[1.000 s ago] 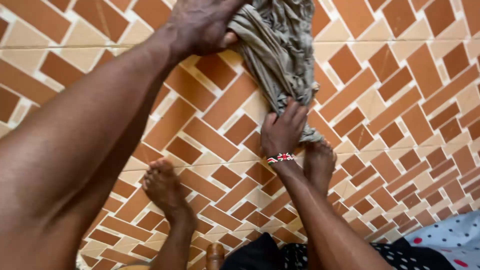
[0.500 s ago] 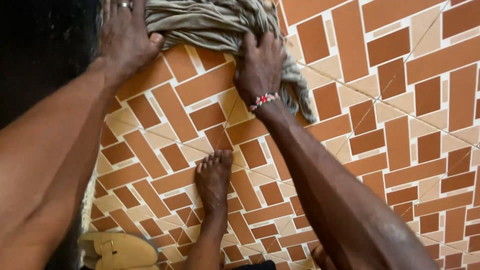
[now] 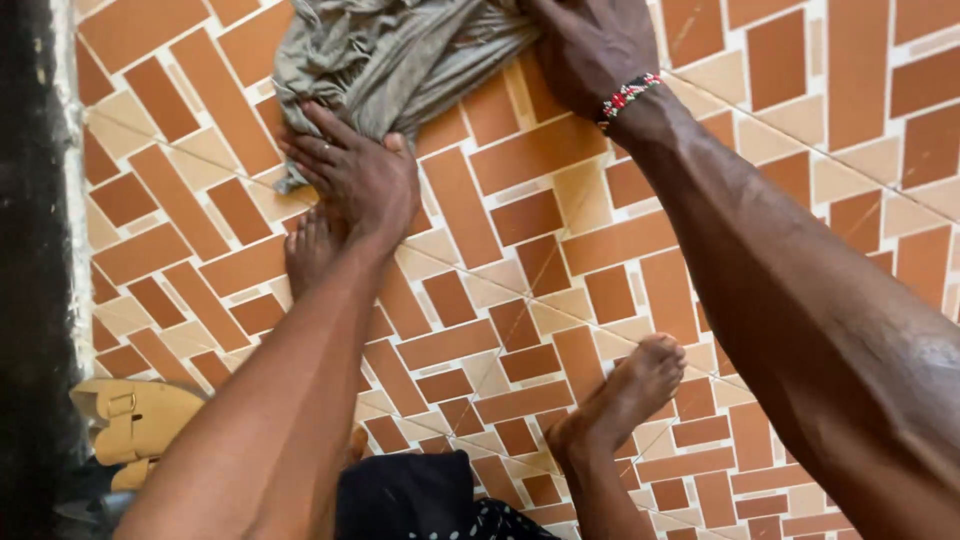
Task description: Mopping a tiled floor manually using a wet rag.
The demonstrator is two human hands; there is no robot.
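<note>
on the tiled floor, at the top of my view, a crumpled grey-green cloth lies bunched, and i take it as my landmark. my left hand presses flat on the cloth's lower edge, fingers spread and laid over the fabric, open rather than clenched. my right hand sits at the cloth's right end, resting on it; its fingers run out past the top edge, so i cannot tell whether it is gripping or only pressing. a beaded bracelet circles that wrist, just right of the cloth. directly below the cloth, my left foot shows bare, partly hidden under the left forearm. my right foot stands bare well below the cloth and to its right. a tan sandal lies far below-left of the cloth, beside a dark strip along the floor's left edge. dark fabric with white dots sits at the bottom, straight beneath the cloth.
</note>
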